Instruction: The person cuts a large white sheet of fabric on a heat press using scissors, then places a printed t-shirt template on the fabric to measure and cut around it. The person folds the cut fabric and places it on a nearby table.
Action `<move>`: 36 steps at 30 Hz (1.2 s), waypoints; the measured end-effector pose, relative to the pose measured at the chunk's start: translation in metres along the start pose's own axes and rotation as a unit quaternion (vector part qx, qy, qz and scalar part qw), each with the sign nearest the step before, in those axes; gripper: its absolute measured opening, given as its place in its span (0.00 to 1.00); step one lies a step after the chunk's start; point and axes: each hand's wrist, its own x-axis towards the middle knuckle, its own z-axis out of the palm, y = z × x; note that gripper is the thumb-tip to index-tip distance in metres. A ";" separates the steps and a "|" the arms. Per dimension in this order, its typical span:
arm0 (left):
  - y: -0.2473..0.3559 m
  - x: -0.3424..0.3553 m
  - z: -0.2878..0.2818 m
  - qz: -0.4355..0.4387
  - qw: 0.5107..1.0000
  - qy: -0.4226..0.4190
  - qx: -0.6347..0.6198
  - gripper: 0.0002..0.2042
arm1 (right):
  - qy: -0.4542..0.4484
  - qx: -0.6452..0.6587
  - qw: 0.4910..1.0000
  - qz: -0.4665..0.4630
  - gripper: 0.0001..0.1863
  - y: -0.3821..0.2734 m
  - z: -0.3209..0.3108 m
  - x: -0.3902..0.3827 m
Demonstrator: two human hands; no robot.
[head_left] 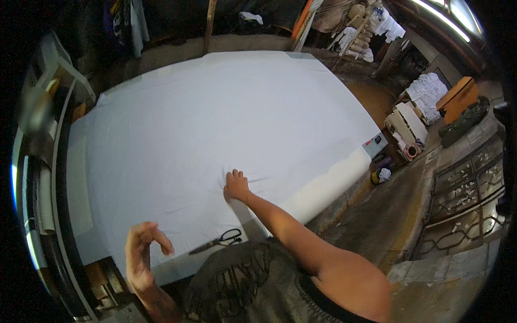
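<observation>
A broad sheet of white cloth (199, 113) covers most of the big table, fairly flat with small creases. My right hand (236, 185) is on the cloth in the middle of its near half, fingers bent into the fabric, with wrinkles spreading from it. Raised at the table's near left corner is my left hand (144, 247), its fingers bent but apart and nothing in them. Between my hands, close to my body, black-handled scissors (218, 240) lie on the near edge of the cloth.
Dark rollers (40, 199) and a frame border the table's left end. A small device (375, 141) sits at its right corner. Farther right are a pile of white cloth (427, 94), an orange board (458, 98) and a metal grille (463, 199). A wooden post (209, 27) stands behind.
</observation>
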 end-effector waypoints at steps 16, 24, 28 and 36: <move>-0.236 -0.209 -0.067 -0.302 0.788 0.147 0.517 0.31 | -0.060 0.041 0.997 0.028 0.22 -0.023 -0.023 -0.013; -0.242 -0.239 -0.047 -0.258 0.719 0.243 0.598 0.27 | -0.029 -0.005 0.999 -0.024 0.30 -0.012 -0.015 -0.066; -0.231 -0.246 -0.040 -0.227 0.734 0.308 0.561 0.25 | -0.066 -0.026 0.997 0.009 0.26 -0.024 -0.017 -0.065; -0.215 -0.256 -0.039 -0.199 0.715 0.323 0.588 0.25 | -0.013 -0.185 0.958 -0.220 0.20 0.010 0.032 -0.046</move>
